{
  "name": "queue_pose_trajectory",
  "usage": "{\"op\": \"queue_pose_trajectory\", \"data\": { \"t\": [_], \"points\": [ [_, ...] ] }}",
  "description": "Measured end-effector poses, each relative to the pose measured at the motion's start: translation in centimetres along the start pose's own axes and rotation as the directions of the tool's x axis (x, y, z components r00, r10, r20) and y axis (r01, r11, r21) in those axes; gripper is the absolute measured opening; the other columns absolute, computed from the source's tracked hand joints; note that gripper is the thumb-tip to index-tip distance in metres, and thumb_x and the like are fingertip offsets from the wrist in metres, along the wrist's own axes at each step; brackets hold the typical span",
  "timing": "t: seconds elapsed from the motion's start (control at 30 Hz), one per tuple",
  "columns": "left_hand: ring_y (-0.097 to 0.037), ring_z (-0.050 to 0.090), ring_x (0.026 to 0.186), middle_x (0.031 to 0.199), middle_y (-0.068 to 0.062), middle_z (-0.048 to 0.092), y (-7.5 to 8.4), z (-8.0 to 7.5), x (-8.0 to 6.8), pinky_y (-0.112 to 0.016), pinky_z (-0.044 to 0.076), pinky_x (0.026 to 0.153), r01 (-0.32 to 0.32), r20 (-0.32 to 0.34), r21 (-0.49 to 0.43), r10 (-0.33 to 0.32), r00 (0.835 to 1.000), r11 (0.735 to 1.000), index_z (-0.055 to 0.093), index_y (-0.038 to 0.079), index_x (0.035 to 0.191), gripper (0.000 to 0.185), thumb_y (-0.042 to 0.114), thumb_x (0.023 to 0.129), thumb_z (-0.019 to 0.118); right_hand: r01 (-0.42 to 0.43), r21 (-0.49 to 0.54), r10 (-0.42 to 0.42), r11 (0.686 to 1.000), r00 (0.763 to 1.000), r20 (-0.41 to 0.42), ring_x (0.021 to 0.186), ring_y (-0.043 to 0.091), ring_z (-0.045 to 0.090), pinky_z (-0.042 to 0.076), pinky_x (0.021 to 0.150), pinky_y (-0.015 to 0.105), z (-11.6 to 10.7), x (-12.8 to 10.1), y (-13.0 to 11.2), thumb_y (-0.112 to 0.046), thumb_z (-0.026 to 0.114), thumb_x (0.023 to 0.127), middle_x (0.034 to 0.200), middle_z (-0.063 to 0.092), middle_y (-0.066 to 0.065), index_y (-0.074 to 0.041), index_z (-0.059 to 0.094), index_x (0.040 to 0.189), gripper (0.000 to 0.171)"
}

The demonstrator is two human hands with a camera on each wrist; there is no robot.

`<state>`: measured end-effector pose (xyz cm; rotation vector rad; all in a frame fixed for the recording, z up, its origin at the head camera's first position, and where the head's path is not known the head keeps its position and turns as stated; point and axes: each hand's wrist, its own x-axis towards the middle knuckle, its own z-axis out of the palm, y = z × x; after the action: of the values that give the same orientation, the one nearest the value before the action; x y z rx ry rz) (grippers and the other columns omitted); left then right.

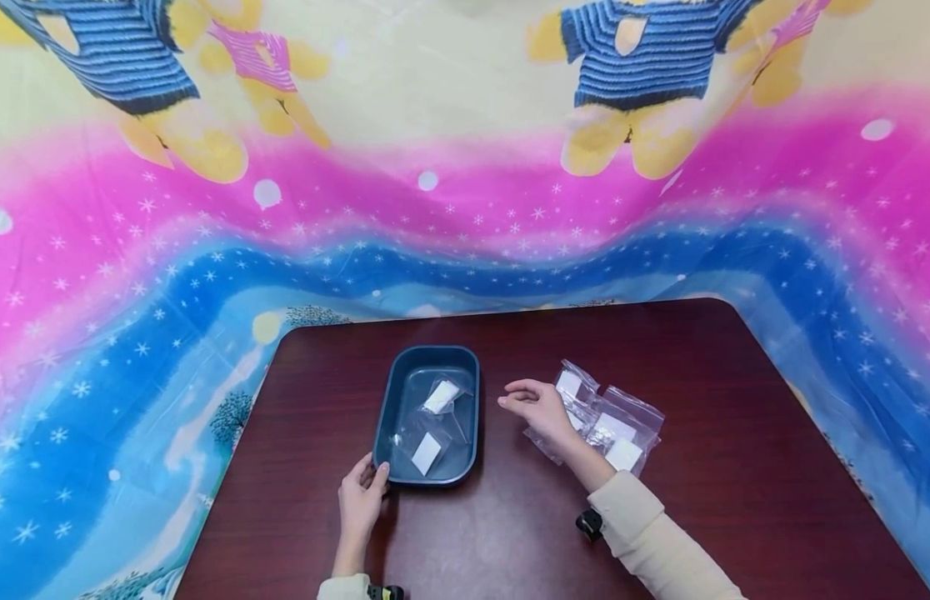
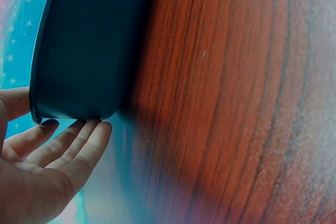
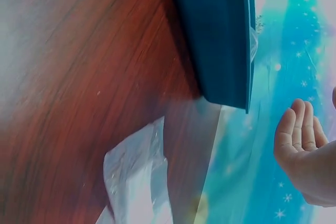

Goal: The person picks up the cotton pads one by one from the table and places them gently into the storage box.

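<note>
A dark blue-green plastic tray point(image 1: 476, 425) stands left of the table's middle. Two small clear plastic bags lie inside it: one bag point(image 1: 441, 397) toward the middle, another bag point(image 1: 426, 454) nearer the front, each with a white piece in it. My left hand point(image 1: 360, 496) grips the tray's front left corner, thumb at the rim and fingers against the outer wall point(image 2: 79, 51). Between tray and bag pile, my right hand point(image 1: 543, 412) hovers with loosely bent fingers and nothing in it. Beneath and beyond it lie several clear zip bags point(image 1: 633, 417) with white pieces, partly hidden by the hand.
The dark red-brown wooden table point(image 1: 705, 358) has rounded far corners. A colourful patterned cloth point(image 1: 465, 208) hangs behind it and along its sides. Dark wrist devices sit at both cuffs, the right device point(image 1: 588, 524) close above the table.
</note>
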<state>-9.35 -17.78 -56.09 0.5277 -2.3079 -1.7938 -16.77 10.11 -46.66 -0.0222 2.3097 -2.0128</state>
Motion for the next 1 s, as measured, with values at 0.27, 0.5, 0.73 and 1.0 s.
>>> {"op": "queue_pose_trajectory", "data": {
  "t": [0.27,0.5,0.73,1.0],
  "points": [
    [-0.038,0.056,0.100,0.113,-0.032,0.055,0.1,0.1,-0.1,-0.038,0.055,0.073,0.008,0.002,0.006,-0.008,1.000,1.000,0.049,-0.012,0.123,0.038,0.004,0.089,0.057,-0.003,-0.044,0.003,0.999,1.000,-0.008,0.069,0.007,0.058,0.049,0.061,0.019,-1.9,0.4,3.3,-0.007,0.072,0.077,0.078,0.066,0.006,0.007,0.063,0.098,0.027],
    [-0.037,0.056,0.101,0.115,-0.032,0.054,0.1,0.1,-0.1,-0.035,0.055,0.072,0.013,0.003,0.014,-0.013,1.000,1.000,0.048,-0.011,0.124,0.040,0.007,0.089,0.057,-0.005,-0.014,0.005,1.000,1.000,0.007,0.066,0.006,0.058,0.048,0.060,0.018,-4.0,0.0,4.7,-0.004,0.071,0.077,0.074,0.065,0.003,0.012,0.059,0.101,0.032],
    [-0.037,0.056,0.102,0.115,-0.031,0.054,-0.1,-0.1,0.1,-0.035,0.055,0.073,0.022,0.001,0.007,-0.022,1.000,1.000,0.048,-0.010,0.125,0.041,0.008,0.089,0.058,-0.017,-0.081,0.017,0.997,1.000,-0.010,0.068,0.005,0.057,0.048,0.061,0.017,-6.2,-0.4,5.9,-0.007,0.071,0.077,0.077,0.066,0.007,0.013,0.057,0.106,0.038],
    [-0.037,0.057,0.099,0.112,-0.031,0.056,-0.1,-0.1,0.1,-0.036,0.055,0.071,0.011,-0.003,0.007,-0.011,1.000,1.000,0.049,-0.011,0.123,0.039,0.006,0.089,0.057,-0.036,-0.186,0.022,0.982,0.997,-0.072,0.066,0.003,0.056,0.047,0.056,0.018,-8.7,-0.7,7.3,-0.010,0.074,0.075,0.076,0.065,0.006,0.011,0.059,0.107,0.041]
  ]
}}
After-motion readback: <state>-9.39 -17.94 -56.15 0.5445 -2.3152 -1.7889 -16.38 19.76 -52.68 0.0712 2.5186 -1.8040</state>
